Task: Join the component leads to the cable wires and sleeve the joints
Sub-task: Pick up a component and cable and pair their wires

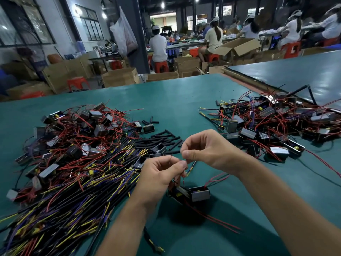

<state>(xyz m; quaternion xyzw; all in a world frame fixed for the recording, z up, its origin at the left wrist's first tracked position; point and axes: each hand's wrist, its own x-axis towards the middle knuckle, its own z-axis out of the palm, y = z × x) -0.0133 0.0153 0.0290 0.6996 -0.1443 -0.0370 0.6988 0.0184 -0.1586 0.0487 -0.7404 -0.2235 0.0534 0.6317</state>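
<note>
A small grey-and-black component [195, 194] with red leads hangs just above the green table [184, 100], below my hands. My left hand [160, 174] pinches its thin leads together with a black cable [192, 165] that ends in yellow and blue wires. My right hand [204, 148] pinches the wire tips just above the left fingers. The joint itself is hidden between the fingertips. Short black sleeves [166, 139] lie scattered on the table just beyond my hands.
A big heap of black cables [73, 191] with yellow and blue wires fills the near left. Components with red leads [77, 130] are piled behind it. Another pile of components [276, 122] lies at the right. People sit at benches far behind.
</note>
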